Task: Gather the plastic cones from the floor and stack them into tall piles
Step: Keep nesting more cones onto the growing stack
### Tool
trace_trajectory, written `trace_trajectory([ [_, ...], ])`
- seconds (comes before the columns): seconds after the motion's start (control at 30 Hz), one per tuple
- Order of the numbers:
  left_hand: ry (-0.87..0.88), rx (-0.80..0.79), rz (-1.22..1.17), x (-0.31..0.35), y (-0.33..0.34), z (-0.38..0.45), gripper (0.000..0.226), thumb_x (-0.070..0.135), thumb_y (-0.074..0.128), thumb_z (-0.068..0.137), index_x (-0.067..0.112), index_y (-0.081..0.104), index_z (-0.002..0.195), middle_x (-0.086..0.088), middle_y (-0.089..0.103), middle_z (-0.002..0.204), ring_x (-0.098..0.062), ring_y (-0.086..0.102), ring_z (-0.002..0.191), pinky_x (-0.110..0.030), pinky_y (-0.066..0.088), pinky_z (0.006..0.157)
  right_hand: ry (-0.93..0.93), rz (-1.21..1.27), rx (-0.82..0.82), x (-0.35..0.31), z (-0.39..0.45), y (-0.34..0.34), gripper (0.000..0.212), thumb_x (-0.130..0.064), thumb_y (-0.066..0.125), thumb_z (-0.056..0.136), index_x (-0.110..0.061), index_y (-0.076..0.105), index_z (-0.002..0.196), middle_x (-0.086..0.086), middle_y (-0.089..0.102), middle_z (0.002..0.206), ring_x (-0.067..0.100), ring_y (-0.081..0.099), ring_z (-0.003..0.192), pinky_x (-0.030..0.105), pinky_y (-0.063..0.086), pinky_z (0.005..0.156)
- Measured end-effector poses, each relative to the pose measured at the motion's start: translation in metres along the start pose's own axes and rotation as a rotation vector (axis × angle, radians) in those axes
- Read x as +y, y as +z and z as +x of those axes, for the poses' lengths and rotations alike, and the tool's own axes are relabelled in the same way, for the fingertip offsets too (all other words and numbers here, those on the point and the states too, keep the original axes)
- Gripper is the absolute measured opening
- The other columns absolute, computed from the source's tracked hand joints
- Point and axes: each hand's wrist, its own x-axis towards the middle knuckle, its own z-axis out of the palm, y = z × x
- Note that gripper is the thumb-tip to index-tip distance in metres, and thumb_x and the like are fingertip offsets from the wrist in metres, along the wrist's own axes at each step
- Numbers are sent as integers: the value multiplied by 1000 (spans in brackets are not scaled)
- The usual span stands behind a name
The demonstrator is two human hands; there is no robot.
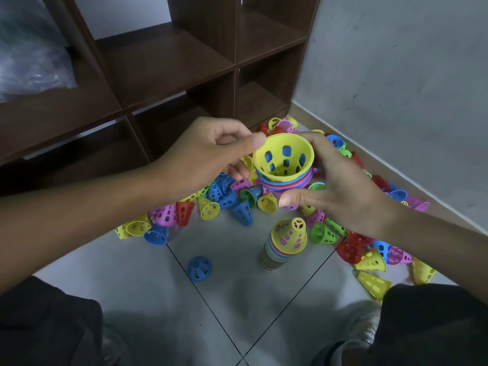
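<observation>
My left hand (211, 154) pinches the rim of a yellow cone (284, 157), thumb on the near edge and fingers curled beneath. The cone sits wide end up, uppermost in a short nested stack (284, 182) that I hold in the air; below it show blue, red and pink rims. My right hand (340, 186) grips that stack from the other side, thumb stretched across under the rims, fingers curled round the back.

Under my hands, on the grey tiled floor (232, 260), stands a pile (282, 247) of cones, narrow end up, with a yellow one on top and coloured rims banded beneath it. To its left a blue cone (199, 268) stands alone on the tile, well apart from the others.

Loose cones (237, 199) in yellow, blue, pink, red and green lie scattered on their sides in a heap that runs from beneath my left wrist back toward the corner and along the wall (396, 75) on the right, past my right forearm. More lie near my right knee.

Behind the heap is a dark brown shelf (184, 62) with open compartments. A clear plastic bag (29, 56) lies in its upper left compartment. My knees, in dark cloth, fill the lower corners.
</observation>
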Motion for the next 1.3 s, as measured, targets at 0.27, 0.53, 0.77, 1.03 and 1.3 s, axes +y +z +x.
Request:
trace_trajectory([
  [0.27, -97, -66, 8, -2, 11, 2, 44, 54, 43, 90, 28, 67, 117, 7, 71, 110, -10, 70, 93, -24, 60, 80, 22, 178, 112, 2, 1, -2, 100, -45, 83, 65, -33, 32, 150, 6, 56, 132, 10, 64, 116, 23, 54, 93],
  [0.53, -399, -314, -491, -13, 33, 3, 67, 71, 42, 80, 40, 49, 139, -3, 66, 132, -23, 69, 114, -46, 59, 93, 124, 308, 188, -1, -1, 3, 92, -52, 63, 79, -14, 31, 156, -14, 60, 132, 0, 58, 122, 27, 49, 104],
  [0.77, -306, -183, -503, -7, 38, 3, 73, 60, 49, 83, 3, 61, 127, -21, 61, 101, -19, 59, 72, -28, 56, 66, 165, 206, 84, -12, -8, 3, 83, -56, 53, 81, -21, 35, 155, -24, 44, 142, -23, 50, 112, 3, 42, 93],
  [1.03, -191, 22, -63, -4, 26, 6, 49, 42, 76, 77, 13, 64, 115, -4, 74, 98, -14, 72, 81, -19, 56, 64, 240, -130, -12, -4, -5, -16, 63, -71, 71, 66, -33, 60, 116, -17, 61, 114, -2, 58, 108, 34, 50, 98],
  [1.3, -301, 49, -427, -9, 51, -1, 43, 28, 79, 68, 11, 72, 107, -1, 76, 95, -13, 69, 91, -24, 54, 85, 318, -116, -33, 6, -10, -3, 76, -60, 87, 63, -31, 55, 126, -15, 67, 112, -2, 63, 104, 32, 53, 96],
])
